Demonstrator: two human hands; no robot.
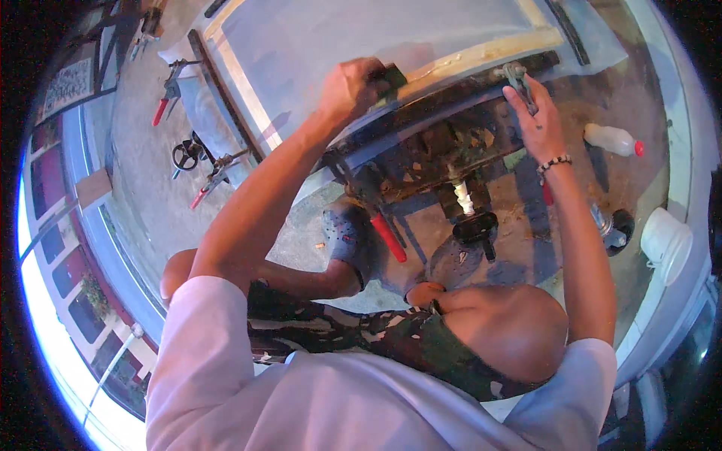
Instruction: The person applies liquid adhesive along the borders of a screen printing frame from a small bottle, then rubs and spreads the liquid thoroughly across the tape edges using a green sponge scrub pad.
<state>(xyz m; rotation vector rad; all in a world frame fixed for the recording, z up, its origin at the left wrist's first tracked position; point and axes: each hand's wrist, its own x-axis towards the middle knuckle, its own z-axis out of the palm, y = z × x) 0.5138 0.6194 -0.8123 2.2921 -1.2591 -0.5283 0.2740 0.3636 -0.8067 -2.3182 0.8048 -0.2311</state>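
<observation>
Pale sleeves and camo shorts fill the foreground as you crouch over a screen-printing frame [361,37] w/ pale mesh, clamped to a dark, paint-caked press bar [451,98]. Your left hand [350,86] has its grip closed on a dark squeegee-like block [391,75] at the frame's near edge; your right hand [538,120], bead bracelet at the wrist, pinches a metal clamp lever [517,75] on the bar, fingers narrow. Judged step: securing or adjusting the frame; next move prob. calls for steady pressure w/ both hands. Containers: white squeeze bottle [613,139] w/ red cap lies on the floor at right, contents unseen; white tub [665,240] nearby, inside not visible.
</observation>
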